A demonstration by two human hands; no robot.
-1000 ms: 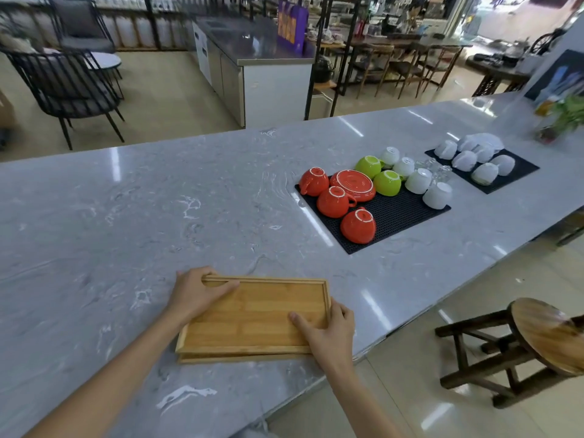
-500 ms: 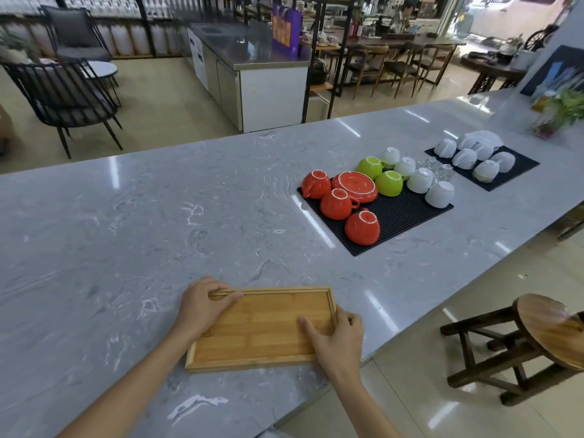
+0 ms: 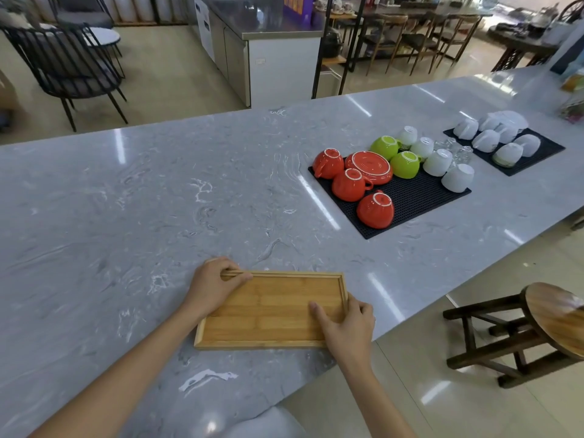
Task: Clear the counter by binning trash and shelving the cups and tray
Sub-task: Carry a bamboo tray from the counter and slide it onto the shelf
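Observation:
A flat bamboo tray (image 3: 271, 311) lies on the grey marble counter (image 3: 158, 200) near its front edge. My left hand (image 3: 215, 284) grips the tray's far left corner, thumb inside the rim. My right hand (image 3: 346, 327) holds the near right corner, thumb resting on the tray's floor. The tray holds nothing. Further right, upturned red cups (image 3: 349, 184), a red saucer (image 3: 369, 165), green cups (image 3: 404, 164) and white cups (image 3: 456, 177) sit on a black mat (image 3: 417, 197).
A second black mat (image 3: 537, 153) with white cups (image 3: 486, 140) lies at the far right. A wooden stool (image 3: 550, 314) stands on the floor beyond the counter's front edge. Chairs, a steel cabinet and tables fill the room behind the counter.
The tray, lifted slightly off the counter a second ago, now lies flat on it. Both hands keep their grip. The view has shifted a little.

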